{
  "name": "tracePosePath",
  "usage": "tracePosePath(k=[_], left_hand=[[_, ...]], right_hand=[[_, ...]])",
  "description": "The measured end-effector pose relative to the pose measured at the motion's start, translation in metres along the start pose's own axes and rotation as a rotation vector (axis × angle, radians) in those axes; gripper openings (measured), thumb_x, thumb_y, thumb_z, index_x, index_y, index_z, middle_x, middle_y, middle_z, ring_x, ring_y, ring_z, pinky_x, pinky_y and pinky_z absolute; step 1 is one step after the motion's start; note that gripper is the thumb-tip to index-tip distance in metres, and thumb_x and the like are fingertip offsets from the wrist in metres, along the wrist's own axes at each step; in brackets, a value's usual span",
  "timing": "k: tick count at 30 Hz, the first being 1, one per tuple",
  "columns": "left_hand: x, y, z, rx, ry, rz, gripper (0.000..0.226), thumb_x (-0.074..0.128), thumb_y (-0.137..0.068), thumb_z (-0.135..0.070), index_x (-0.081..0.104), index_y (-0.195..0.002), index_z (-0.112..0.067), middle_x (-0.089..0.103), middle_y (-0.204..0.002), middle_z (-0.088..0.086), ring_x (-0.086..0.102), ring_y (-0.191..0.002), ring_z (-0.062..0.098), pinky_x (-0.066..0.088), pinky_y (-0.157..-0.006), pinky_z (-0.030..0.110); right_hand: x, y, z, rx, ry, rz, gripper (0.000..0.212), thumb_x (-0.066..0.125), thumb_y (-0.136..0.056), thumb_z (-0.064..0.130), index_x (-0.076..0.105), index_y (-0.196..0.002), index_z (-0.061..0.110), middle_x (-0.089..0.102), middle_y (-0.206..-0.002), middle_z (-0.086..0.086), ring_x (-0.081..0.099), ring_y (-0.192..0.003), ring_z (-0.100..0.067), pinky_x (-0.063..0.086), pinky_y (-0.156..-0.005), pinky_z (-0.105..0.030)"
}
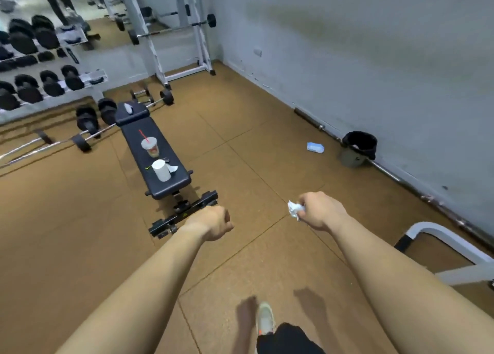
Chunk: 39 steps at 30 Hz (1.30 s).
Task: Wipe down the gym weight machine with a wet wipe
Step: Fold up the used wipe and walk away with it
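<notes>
My right hand point(322, 210) grips a crumpled white wet wipe point(294, 209), which sticks out to the left of the fist, above the brown floor. My left hand point(213, 224) is held out in a loose fist with nothing in it, just in front of the foot of a black weight bench point(139, 132). A white machine frame point(438, 236) shows at the right edge. A blue wipe packet point(315, 147) lies on the floor near the wall.
On the bench stand a drink cup with a red straw point(149, 146), a white roll point(161, 170) and a crumpled wipe point(128, 108). A black bin point(358, 152) stands by the wall. Dumbbell racks point(40, 86), barbells and a white rack point(171, 30) fill the left and back.
</notes>
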<state>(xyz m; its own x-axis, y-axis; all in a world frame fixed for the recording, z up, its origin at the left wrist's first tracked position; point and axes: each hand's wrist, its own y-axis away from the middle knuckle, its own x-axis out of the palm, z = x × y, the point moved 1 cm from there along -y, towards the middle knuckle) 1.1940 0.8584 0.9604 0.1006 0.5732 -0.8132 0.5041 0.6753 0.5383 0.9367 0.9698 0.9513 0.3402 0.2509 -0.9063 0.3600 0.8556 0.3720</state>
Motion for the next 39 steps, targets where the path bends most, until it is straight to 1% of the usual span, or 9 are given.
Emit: tracePosePath(k=[7,12,15,20,25,30,33,36,39], left_hand=[[-0.085,-0.184,-0.062,0.161,-0.16,0.039,0.035,0.052,-0.1,-0.043,0.065,-0.12,-0.017,0.067,-0.122,0.008,0.062,-0.112,0.029,0.052,-0.094,0.038],[-0.16,-0.311,-0.112,0.253,-0.229,0.05,0.036,0.052,-0.101,-0.043,0.065,-0.121,-0.018,0.068,-0.124,0.008,0.063,-0.113,0.028,0.051,-0.096,0.037],[-0.2,-0.375,-0.141,0.308,-0.236,0.051,0.035,0.053,-0.1,-0.043,0.066,-0.121,-0.018,0.069,-0.124,0.008,0.062,-0.115,0.028,0.05,-0.095,0.034],[-0.25,-0.487,-0.194,0.371,-0.27,0.089,0.031,0.054,-0.099,-0.044,0.068,-0.116,-0.022,0.069,-0.122,0.006,0.062,-0.115,0.027,0.051,-0.096,0.035],[-0.296,-0.612,-0.255,0.433,-0.296,0.123,0.029,0.055,-0.099,-0.042,0.068,-0.113,-0.02,0.069,-0.12,0.007,0.062,-0.114,0.028,0.051,-0.096,0.036],[-0.351,-0.735,-0.321,0.491,-0.319,0.165,0.028,0.057,-0.098,-0.041,0.069,-0.109,-0.019,0.069,-0.117,0.006,0.063,-0.11,0.027,0.051,-0.095,0.036],[-0.381,-0.801,-0.362,0.504,-0.351,0.172,0.03,0.055,-0.097,-0.038,0.068,-0.114,-0.016,0.069,-0.116,0.007,0.064,-0.107,0.027,0.051,-0.091,0.034],[-0.397,-0.863,-0.404,0.503,-0.348,0.198,0.031,0.054,-0.096,-0.035,0.066,-0.116,-0.015,0.069,-0.116,0.007,0.064,-0.104,0.027,0.052,-0.09,0.034],[-0.4,-0.921,-0.444,0.508,-0.341,0.259,0.027,0.054,-0.095,-0.036,0.068,-0.11,-0.018,0.069,-0.108,0.006,0.065,-0.098,0.027,0.053,-0.086,0.035]], right_hand=[[-0.036,-0.133,-0.082,0.23,-0.058,0.001,0.015,0.057,-0.088,0.028,0.065,-0.1,0.025,0.063,-0.101,-0.001,0.062,-0.091,-0.025,0.046,-0.068,-0.031],[-0.096,-0.229,-0.13,0.358,-0.151,0.005,0.006,0.058,-0.082,0.023,0.062,-0.082,0.027,0.064,-0.089,0.003,0.063,-0.083,-0.023,0.044,-0.063,-0.03],[-0.135,-0.277,-0.147,0.389,-0.183,-0.016,0.008,0.058,-0.083,0.023,0.06,-0.078,0.029,0.063,-0.088,0.003,0.063,-0.083,-0.022,0.044,-0.063,-0.03],[-0.181,-0.365,-0.184,0.448,-0.207,-0.053,0.012,0.056,-0.084,0.024,0.064,-0.091,0.03,0.063,-0.092,0.003,0.063,-0.085,-0.022,0.046,-0.065,-0.032],[-0.218,-0.465,-0.239,0.549,-0.236,-0.049,0.013,0.055,-0.085,0.022,0.065,-0.093,0.027,0.063,-0.091,0.003,0.062,-0.083,-0.02,0.052,-0.07,-0.034],[-0.259,-0.562,-0.301,0.639,-0.291,-0.041,0.016,0.051,-0.084,0.019,0.064,-0.081,0.026,0.066,-0.086,0.003,0.064,-0.078,-0.019,0.053,-0.067,-0.034],[-0.285,-0.615,-0.338,0.676,-0.339,-0.063,0.015,0.052,-0.085,0.025,0.063,-0.075,0.028,0.067,-0.084,0.004,0.065,-0.077,-0.018,0.056,-0.071,-0.036],[-0.305,-0.664,-0.375,0.675,-0.307,-0.105,0.017,0.05,-0.09,0.023,0.063,-0.078,0.026,0.054,-0.091,0.005,0.059,-0.08,-0.019,0.052,-0.068,-0.034],[-0.307,-0.718,-0.421,0.677,-0.266,-0.117,0.018,0.051,-0.095,0.024,0.061,-0.08,0.028,0.04,-0.093,0.003,0.052,-0.083,-0.02,0.043,-0.066,-0.033]])
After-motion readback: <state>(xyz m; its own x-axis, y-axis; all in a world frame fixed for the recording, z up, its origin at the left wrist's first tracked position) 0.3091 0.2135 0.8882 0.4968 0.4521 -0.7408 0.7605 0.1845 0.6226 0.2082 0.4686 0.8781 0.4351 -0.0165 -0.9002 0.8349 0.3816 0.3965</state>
